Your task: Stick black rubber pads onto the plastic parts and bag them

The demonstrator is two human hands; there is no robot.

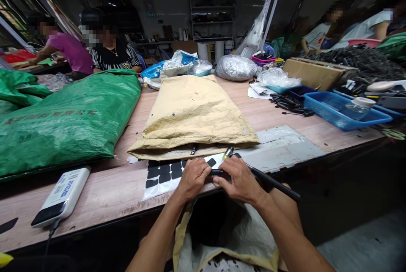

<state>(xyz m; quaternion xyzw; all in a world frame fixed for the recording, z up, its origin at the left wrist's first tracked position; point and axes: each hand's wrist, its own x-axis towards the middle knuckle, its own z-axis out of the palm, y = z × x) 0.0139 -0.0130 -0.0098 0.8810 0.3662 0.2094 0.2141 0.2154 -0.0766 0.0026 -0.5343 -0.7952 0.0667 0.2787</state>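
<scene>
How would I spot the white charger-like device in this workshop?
Find the big green sack on the left of the table. The white device lies just in front of it. Unlike its neighbours, this slab has a black end with a dark cable plugged in.

At the left of my view lies a green sack point(63, 132) with printed characters, and near it I see one white device point(61, 198) with a cable point(53, 227). At right, a blue tray point(326, 116) holds a clear jar point(357, 110); a cardboard box point(311, 75) is behind.
</scene>
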